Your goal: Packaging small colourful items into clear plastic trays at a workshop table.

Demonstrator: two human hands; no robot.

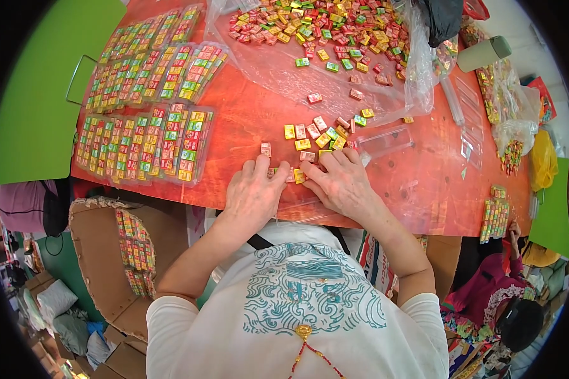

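Both hands — left hand (251, 192) and right hand (340, 183), fingers pressing small wrapped candies (295, 175) into a clear tray (310, 208) at the table's near edge — with filled trays (145, 142) stacked left and a loose pile (322, 28) unsorted.

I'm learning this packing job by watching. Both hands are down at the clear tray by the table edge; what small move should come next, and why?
Probably the right hand reaching for another loose square candy just beyond its fingers: the clear tray under both hands looks mostly unfilled, with only a few pieces between it and the left hand.
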